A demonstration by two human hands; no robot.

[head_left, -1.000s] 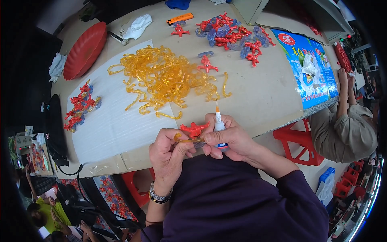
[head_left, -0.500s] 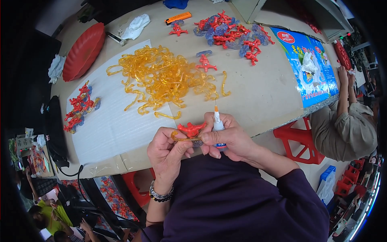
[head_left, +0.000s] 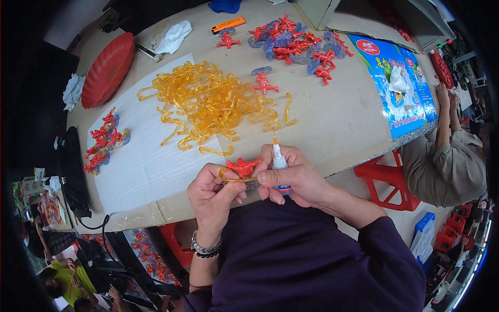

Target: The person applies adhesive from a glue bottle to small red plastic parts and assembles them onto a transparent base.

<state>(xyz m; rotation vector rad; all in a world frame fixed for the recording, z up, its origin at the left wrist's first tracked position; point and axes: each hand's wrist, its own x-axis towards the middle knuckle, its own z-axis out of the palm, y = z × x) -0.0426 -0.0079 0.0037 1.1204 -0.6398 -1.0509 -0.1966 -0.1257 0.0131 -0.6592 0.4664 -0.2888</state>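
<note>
Close to the table's front edge, my left hand pinches a small red plastic figure together with a curved translucent amber piece. My right hand has its thumb on the other end of the amber piece. In that same hand a white glue bottle stands upright, its orange-based needle tip pointing away from me. A bluish clear part under the figure is mostly hidden by fingers. Just beyond my hands spreads a heap of similar curved amber pieces, partly on a white sheet.
Red figures with bluish clear parts are piled at the back; a smaller group lies left. Around them are a red tray, an orange box cutter, crumpled tissue and a blue printed sheet. Another person sits at right.
Both hands have shifted very slightly left with the view. They keep the same hold on the red figure, amber piece and glue bottle.
</note>
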